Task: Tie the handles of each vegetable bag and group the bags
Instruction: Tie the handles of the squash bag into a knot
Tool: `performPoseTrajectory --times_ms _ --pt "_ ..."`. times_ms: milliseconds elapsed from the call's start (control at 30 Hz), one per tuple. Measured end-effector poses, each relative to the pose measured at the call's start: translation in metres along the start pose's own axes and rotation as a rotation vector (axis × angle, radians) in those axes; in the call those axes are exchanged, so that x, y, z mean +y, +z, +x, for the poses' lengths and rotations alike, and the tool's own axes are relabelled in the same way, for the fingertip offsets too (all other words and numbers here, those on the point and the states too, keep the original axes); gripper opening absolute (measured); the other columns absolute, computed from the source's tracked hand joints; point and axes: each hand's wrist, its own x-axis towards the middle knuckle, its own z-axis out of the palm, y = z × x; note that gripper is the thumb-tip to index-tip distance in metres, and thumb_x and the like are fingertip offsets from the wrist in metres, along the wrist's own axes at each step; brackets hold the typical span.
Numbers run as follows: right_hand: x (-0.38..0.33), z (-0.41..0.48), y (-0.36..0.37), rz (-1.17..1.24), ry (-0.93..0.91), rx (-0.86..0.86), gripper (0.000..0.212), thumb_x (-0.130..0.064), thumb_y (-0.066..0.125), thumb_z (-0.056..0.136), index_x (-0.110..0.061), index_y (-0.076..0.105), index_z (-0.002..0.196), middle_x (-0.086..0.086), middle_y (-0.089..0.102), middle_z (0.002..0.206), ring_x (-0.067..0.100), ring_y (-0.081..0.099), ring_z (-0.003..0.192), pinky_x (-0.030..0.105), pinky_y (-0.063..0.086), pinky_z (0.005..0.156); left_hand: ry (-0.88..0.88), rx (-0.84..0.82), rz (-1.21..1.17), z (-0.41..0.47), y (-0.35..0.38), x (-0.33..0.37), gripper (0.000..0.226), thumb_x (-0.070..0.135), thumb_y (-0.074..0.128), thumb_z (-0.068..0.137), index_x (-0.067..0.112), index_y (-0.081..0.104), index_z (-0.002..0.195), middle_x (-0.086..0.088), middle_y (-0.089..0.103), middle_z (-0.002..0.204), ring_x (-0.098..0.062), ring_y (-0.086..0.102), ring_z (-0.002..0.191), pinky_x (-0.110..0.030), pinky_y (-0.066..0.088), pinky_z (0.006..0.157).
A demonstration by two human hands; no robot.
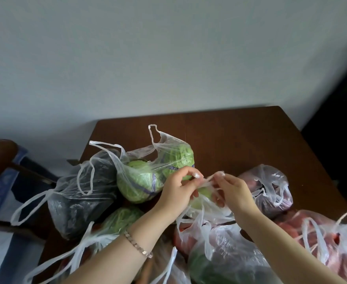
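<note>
Several clear plastic bags of vegetables lie on a brown wooden table (240,136). My left hand (178,191) and my right hand (233,191) each pinch a handle (206,181) of a small clear bag (205,206) with a pale green vegetable inside, at the table's middle. Behind my left hand stands a bag of green cabbages (148,177) with loose handles. To its left sits a bag of dark vegetables (82,193). A knotted bag of purple-red vegetables (271,189) is to the right, and a bag of red vegetables (322,242) lies at the near right.
More bags crowd the near edge: one with a green cabbage (119,220) and one with dark green produce (226,261). A wooden chair (2,156) with blue fabric stands left of the table. A pale wall is behind; bare tabletop lies at the back right.
</note>
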Motion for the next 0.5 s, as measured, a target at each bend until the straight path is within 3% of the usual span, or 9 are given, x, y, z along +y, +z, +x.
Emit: performPoseTrajectory --times_ms 67,133,200,267,333,433,500 --pt "0.001 0.006 -0.001 -0.032 0.029 0.091 0.039 -0.021 0.048 0.094 -0.008 0.054 0.058 0.007 0.041 0.048 0.009 0.034 0.032 0.017 0.027 0.033 0.139 -0.08 0.13 -0.005 -0.001 -0.005 0.01 0.009 0.055 0.09 0.002 0.058 0.084 0.006 0.055 0.067 -0.003 0.051 0.056 -0.012 0.043 0.059" --pt "0.008 0.011 0.0 -0.223 0.012 0.132 0.034 -0.019 0.057 0.088 -0.008 0.056 0.056 0.003 0.04 0.048 0.01 0.034 0.037 0.019 0.031 0.038 0.265 -0.152 0.281 -0.009 0.001 -0.015 0.009 0.011 0.052 0.09 0.007 0.057 0.084 0.0 0.055 0.08 -0.007 0.052 0.071 -0.018 0.043 0.071" --pt "0.012 0.008 0.005 -0.418 -0.077 0.104 0.009 -0.01 0.065 0.077 -0.011 0.065 0.068 -0.004 0.049 0.053 0.008 0.042 0.047 0.01 0.035 0.046 0.332 -0.155 0.352 -0.013 0.001 -0.021 0.009 0.012 0.051 0.088 0.007 0.058 0.085 0.001 0.055 0.086 -0.005 0.05 0.08 -0.013 0.04 0.075" --pt "0.011 0.002 0.008 -0.524 -0.182 0.008 0.015 -0.002 0.064 0.074 -0.015 0.071 0.077 -0.011 0.057 0.06 0.003 0.05 0.055 0.005 0.038 0.051 0.345 -0.094 0.354 -0.012 -0.002 -0.02 0.008 0.011 0.053 0.088 0.007 0.058 0.084 0.004 0.055 0.083 -0.002 0.05 0.079 -0.009 0.039 0.073" --pt "0.005 -0.003 0.005 -0.5 -0.219 -0.108 0.024 -0.001 0.06 0.078 -0.022 0.071 0.077 -0.009 0.064 0.065 0.004 0.053 0.055 0.007 0.039 0.053 0.275 -0.003 0.291 -0.008 -0.008 -0.02 0.01 0.006 0.054 0.089 0.009 0.057 0.08 0.009 0.056 0.076 0.002 0.052 0.071 -0.007 0.039 0.067" --pt "-0.005 -0.013 -0.002 -0.2 -0.155 -0.3 0.029 0.004 0.059 0.081 -0.02 0.065 0.095 -0.001 0.07 0.073 0.004 0.055 0.057 0.011 0.042 0.054 -0.003 0.077 0.041 -0.001 -0.013 -0.017 0.018 0.007 0.059 0.086 0.016 0.054 0.071 0.009 0.055 0.06 0.002 0.051 0.05 -0.008 0.04 0.054" --pt "-0.004 -0.016 -0.004 -0.142 -0.206 -0.379 0.037 0.008 0.062 0.078 -0.023 0.064 0.096 -0.002 0.072 0.074 0.008 0.06 0.065 0.014 0.046 0.06 -0.154 0.078 -0.128 0.003 -0.01 -0.015 0.02 0.006 0.06 0.086 0.013 0.053 0.069 0.009 0.054 0.048 -0.001 0.048 0.041 -0.014 0.04 0.048"
